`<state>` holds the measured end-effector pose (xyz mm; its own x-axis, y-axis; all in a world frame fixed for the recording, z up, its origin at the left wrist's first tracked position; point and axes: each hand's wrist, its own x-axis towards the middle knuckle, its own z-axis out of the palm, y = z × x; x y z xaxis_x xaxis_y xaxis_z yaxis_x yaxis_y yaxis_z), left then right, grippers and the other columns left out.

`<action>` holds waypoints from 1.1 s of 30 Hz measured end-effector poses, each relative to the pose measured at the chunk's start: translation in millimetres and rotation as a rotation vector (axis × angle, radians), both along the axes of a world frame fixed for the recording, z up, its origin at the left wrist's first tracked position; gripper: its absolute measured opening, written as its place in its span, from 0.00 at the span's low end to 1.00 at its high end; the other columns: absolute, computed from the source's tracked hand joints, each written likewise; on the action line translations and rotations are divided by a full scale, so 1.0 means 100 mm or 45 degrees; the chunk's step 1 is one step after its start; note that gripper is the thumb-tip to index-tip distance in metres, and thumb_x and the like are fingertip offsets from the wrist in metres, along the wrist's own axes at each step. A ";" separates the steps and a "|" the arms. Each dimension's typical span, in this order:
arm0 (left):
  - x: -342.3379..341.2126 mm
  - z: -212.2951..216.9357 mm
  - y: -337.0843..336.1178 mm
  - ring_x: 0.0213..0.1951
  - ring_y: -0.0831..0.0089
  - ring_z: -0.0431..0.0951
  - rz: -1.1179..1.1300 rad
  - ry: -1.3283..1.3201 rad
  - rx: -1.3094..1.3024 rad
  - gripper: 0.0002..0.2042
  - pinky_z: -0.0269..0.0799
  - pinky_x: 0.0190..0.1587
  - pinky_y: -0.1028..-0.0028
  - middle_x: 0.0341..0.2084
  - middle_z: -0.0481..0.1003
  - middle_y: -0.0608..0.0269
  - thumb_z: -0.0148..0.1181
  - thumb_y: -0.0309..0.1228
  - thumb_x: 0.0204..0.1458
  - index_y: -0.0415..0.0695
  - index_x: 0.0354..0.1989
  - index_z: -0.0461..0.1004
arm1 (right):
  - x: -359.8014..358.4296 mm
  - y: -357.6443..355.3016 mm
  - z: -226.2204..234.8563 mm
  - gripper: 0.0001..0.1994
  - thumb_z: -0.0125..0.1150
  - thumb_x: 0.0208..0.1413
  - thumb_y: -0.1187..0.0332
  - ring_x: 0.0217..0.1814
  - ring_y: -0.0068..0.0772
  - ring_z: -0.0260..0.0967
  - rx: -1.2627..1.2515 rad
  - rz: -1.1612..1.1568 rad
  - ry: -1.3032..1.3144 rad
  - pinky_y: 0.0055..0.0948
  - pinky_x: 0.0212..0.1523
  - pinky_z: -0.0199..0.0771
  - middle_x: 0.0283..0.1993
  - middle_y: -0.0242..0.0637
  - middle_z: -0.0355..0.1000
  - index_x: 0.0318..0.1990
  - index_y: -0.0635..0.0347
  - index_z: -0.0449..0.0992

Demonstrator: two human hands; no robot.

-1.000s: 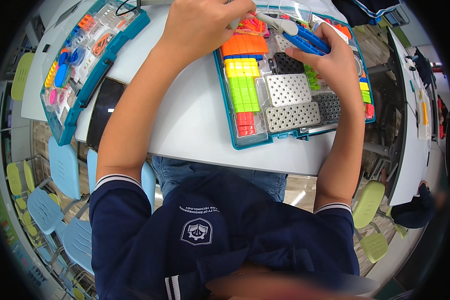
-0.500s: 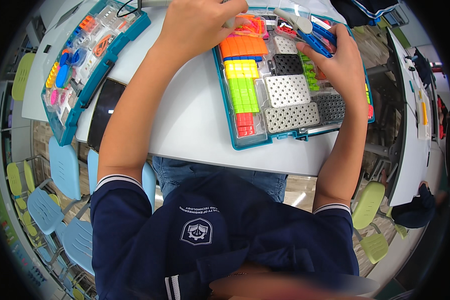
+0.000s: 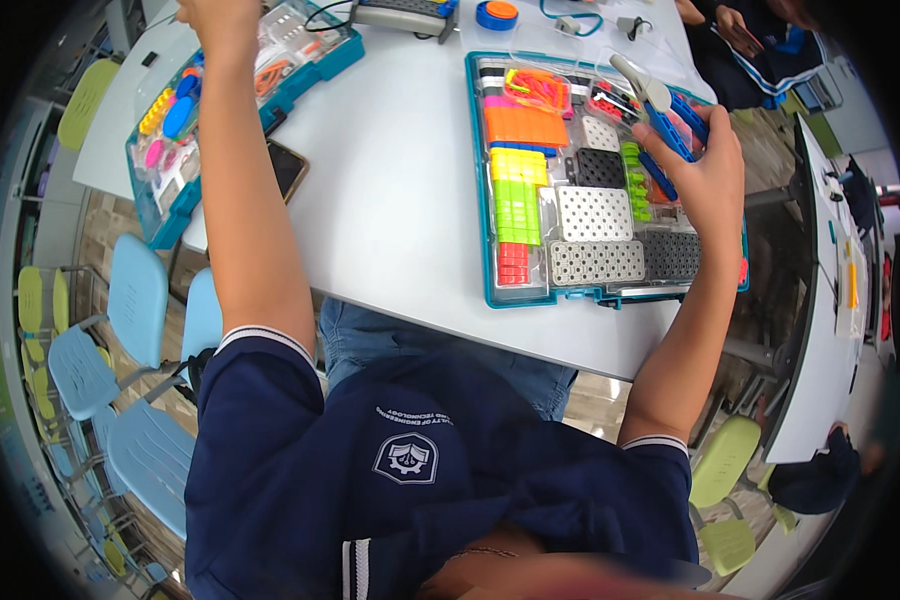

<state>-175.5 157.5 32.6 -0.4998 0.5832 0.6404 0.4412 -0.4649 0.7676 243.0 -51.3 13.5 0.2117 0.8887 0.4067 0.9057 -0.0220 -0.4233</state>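
Observation:
My right hand (image 3: pixel 713 178) is closed around the blue handles of a pair of pliers (image 3: pixel 668 132), whose grey jaws point up and to the left. The pliers hang over the right part of a teal-edged parts case (image 3: pixel 478 180). Inside it lie orange beams (image 3: pixel 526 127), yellow and lime pieces, a white perforated plate (image 3: pixel 595 213), grey and black perforated plates, and a small tub of orange bits (image 3: pixel 537 90). My left hand (image 3: pixel 220 14) is at the upper left, above a second teal case (image 3: pixel 160 225); the frame's top edge cuts off most of its fingers.
A dark phone (image 3: pixel 287 170) lies beside the left case. Farther back on the white table (image 3: pixel 390 200) are a grey device (image 3: pixel 406 14) with a black cable and a blue-and-orange round piece (image 3: pixel 497 14). Another person's hand (image 3: pixel 738 32) shows at the upper right. Blue chairs (image 3: pixel 137 300) stand at left.
My left hand has moved left, from the tub in the right case to above the left case. My right hand still holds the pliers. The view has shifted, showing more of the table's far side.

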 end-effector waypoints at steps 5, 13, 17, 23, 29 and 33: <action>-1.01 -0.21 0.72 0.30 0.66 0.76 -0.471 -0.168 -0.610 0.18 0.73 0.32 0.62 0.29 0.75 0.59 0.57 0.45 0.63 0.39 0.41 0.75 | -0.02 0.00 -0.02 0.36 0.79 0.41 0.43 0.45 0.47 0.74 -0.057 -0.003 0.008 0.43 0.46 0.73 0.41 0.51 0.75 0.44 0.68 0.73; -1.86 -0.87 2.10 0.35 0.68 0.84 -0.477 -0.276 -0.957 0.19 0.78 0.42 0.66 0.32 0.82 0.62 0.66 0.47 0.57 0.42 0.45 0.80 | 0.00 0.00 0.00 0.35 0.80 0.40 0.45 0.42 0.46 0.75 -0.048 0.021 0.033 0.42 0.45 0.73 0.40 0.50 0.76 0.42 0.68 0.73; -1.56 -0.78 1.89 0.20 0.62 0.75 -0.357 -0.052 -0.939 0.09 0.74 0.23 0.58 0.21 0.76 0.52 0.60 0.26 0.55 0.39 0.43 0.74 | 0.01 0.00 0.02 0.34 0.80 0.41 0.46 0.42 0.46 0.75 -0.063 0.042 0.052 0.42 0.45 0.73 0.38 0.50 0.76 0.41 0.68 0.73; -0.97 -0.49 1.32 0.22 0.62 0.77 -0.005 0.313 -0.847 0.27 0.77 0.26 0.62 0.24 0.77 0.52 0.78 0.28 0.39 0.36 0.49 0.73 | 0.02 0.00 0.00 0.32 0.80 0.43 0.47 0.40 0.40 0.75 -0.092 0.013 -0.022 0.37 0.45 0.74 0.40 0.48 0.76 0.44 0.65 0.73; -1.19 -0.53 1.67 0.27 0.70 0.85 0.187 0.960 -1.156 0.29 0.78 0.39 0.72 0.35 0.85 0.61 0.69 0.62 0.49 0.46 0.44 0.85 | 0.03 0.00 -0.04 0.33 0.79 0.43 0.47 0.42 0.44 0.75 -0.058 -0.003 -0.094 0.39 0.46 0.74 0.41 0.50 0.75 0.46 0.65 0.73; -1.43 -0.71 2.05 0.32 0.70 0.86 -0.023 0.923 -1.228 0.32 0.80 0.42 0.68 0.38 0.85 0.58 0.68 0.59 0.52 0.41 0.51 0.83 | 0.03 0.00 -0.04 0.33 0.80 0.42 0.48 0.41 0.45 0.75 -0.053 0.010 -0.111 0.40 0.45 0.73 0.40 0.50 0.75 0.45 0.65 0.72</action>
<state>-318.5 362.1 -38.7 -0.1916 0.9792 0.0660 0.9125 0.1530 0.3794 246.0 -51.5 9.8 0.1702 0.9067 0.3860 0.9393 -0.0308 -0.3418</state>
